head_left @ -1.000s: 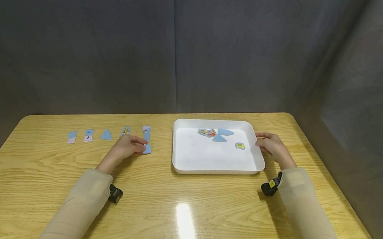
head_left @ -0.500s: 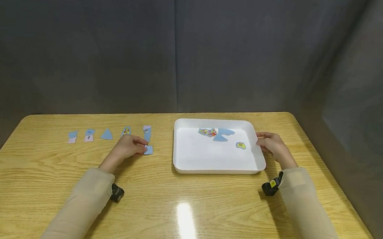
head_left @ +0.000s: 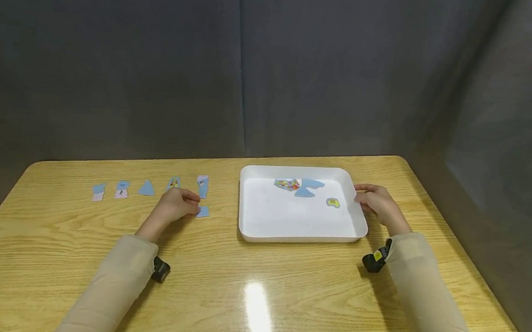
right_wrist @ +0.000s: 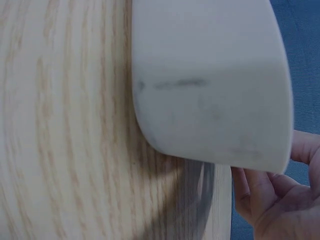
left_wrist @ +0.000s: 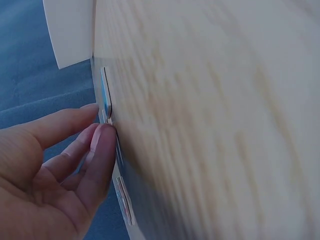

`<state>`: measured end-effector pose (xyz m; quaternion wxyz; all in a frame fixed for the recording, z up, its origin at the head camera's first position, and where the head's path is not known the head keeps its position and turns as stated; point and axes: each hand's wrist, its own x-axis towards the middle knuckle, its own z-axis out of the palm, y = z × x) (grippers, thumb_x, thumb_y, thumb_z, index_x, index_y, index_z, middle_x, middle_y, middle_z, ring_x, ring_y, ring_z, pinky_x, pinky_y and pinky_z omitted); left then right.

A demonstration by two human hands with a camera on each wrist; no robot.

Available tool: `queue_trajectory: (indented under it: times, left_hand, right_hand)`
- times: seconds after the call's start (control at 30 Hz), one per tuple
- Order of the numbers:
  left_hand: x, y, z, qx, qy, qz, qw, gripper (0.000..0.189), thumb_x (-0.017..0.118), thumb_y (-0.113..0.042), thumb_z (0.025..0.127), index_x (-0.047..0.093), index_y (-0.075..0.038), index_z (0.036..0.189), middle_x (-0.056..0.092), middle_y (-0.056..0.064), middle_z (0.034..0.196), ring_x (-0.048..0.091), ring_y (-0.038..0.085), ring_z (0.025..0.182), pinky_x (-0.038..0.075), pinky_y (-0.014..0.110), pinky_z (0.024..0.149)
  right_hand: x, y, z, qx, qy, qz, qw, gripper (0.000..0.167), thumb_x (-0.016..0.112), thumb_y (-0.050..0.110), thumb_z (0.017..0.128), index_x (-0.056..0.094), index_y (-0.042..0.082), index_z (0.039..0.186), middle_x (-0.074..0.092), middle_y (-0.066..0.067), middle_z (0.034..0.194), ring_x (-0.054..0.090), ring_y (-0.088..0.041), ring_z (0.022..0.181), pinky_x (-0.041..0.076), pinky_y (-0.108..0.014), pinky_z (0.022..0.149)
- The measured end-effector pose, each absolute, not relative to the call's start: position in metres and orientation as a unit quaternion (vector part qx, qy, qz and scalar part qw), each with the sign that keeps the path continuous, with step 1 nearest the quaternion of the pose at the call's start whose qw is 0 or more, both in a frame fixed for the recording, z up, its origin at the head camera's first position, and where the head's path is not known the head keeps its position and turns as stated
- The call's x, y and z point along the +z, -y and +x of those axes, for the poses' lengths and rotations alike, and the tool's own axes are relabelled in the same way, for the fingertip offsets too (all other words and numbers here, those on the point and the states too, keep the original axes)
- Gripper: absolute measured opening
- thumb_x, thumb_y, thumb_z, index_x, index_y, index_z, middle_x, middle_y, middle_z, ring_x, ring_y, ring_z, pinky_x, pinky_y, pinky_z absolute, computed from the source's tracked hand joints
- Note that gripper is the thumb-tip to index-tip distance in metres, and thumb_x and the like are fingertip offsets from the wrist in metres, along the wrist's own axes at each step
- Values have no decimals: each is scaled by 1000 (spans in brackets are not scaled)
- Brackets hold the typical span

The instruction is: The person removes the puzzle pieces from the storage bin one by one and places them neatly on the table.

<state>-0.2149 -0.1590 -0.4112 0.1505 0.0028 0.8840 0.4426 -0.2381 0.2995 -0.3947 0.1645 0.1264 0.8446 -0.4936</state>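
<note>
Plainly, thin cut-out pieces formed a row on the left of the yellow wood-grained table: a blue-and-lilac strip, a dark-marked blue-and-lilac strip, a plain blue triangle pointing away from the person, and a multicoloured blue-edged piece partly hidden by the left hand. That hand's thumb and finger stood narrowly apart, at the left edge of a small, roughly square blue piece; whether they pinched it could not be told. It lay flat, just right of the tips, with no clear long axis, and the left hand was much the nearer. Just beyond it, a taller lilac-topped blue piece ran lengthwise away from the person; the narrow gap between the two looked like the relation that mattered, the taller one barring the far side. Farther right, well apart, a shallow white rectangular tray held a long multicoloured piece, a blue fin-shaped piece, a blue wedge and a yellow-centred piece. Rightmost, the right hand gripped the tray's right wall, fingers bent, tips mostly hidden.
</note>
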Motion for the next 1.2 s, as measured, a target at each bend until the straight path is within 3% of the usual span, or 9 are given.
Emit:
queue_trajectory:
  times: [0.17, 0.3, 0.4, 0.63, 0.87, 0.97, 1.2]
  left_hand:
    - [-408, 158, -216, 437, -888, -1, 144, 37, 61, -8, 89, 58, 9, 122, 62, 24, 113, 64, 19, 86, 54, 23, 71]
    - [-400, 150, -215, 435, -892, 9, 124, 39, 58, -9, 91, 55, 6, 127, 59, 25, 122, 61, 34, 106, 54, 30, 81]
    - [-391, 139, -214, 444, -890, 17, 98, 40, 58, -9, 91, 54, 5, 129, 57, 25, 125, 58, 37, 112, 54, 36, 88]
    - [-379, 94, -212, 501, -863, 33, 53, 38, 60, -5, 89, 57, 5, 126, 60, 23, 122, 59, 35, 111, 52, 40, 94]
    - [-373, 49, -208, 529, -845, 51, 61, 35, 62, -5, 89, 60, -1, 123, 61, 19, 122, 59, 32, 111, 52, 38, 93]
    - [-371, 32, -207, 529, -843, 65, 65, 33, 63, -5, 88, 62, -2, 122, 62, 19, 121, 60, 30, 109, 53, 36, 90]
    - [-377, 1, -207, 538, -834, 88, 84, 33, 63, -4, 88, 62, -2, 121, 65, 18, 117, 61, 29, 107, 53, 34, 90]
  right_hand:
    - [-395, -298, -239, -491, -845, 132, 166, 55, 49, 10, 91, 36, -5, 142, 49, -17, 129, 52, -1, 80, 48, -11, 70]
    - [-394, -297, -240, -488, -846, 135, 166, 56, 48, 9, 90, 36, -5, 142, 47, -18, 130, 51, -3, 81, 47, -11, 69]
    - [-393, -297, -240, -482, -850, 134, 166, 55, 48, 9, 90, 37, -5, 142, 48, -17, 129, 50, -5, 83, 47, -12, 70]
    - [-391, -295, -239, -466, -859, 134, 162, 53, 48, 9, 91, 38, -5, 141, 44, -20, 136, 49, -12, 95, 47, -20, 84]
    - [-392, -293, -237, -445, -874, 126, 152, 51, 47, 8, 91, 39, -7, 139, 43, -25, 138, 48, -23, 107, 46, -36, 98]
    - [-392, -291, -237, -437, -878, 128, 147, 50, 46, 8, 91, 40, -7, 138, 45, -25, 137, 49, -24, 107, 46, -37, 99]
    - [-390, -291, -235, -426, -886, 123, 134, 52, 45, 9, 89, 42, -7, 138, 46, -25, 135, 48, -24, 101, 47, -29, 86]
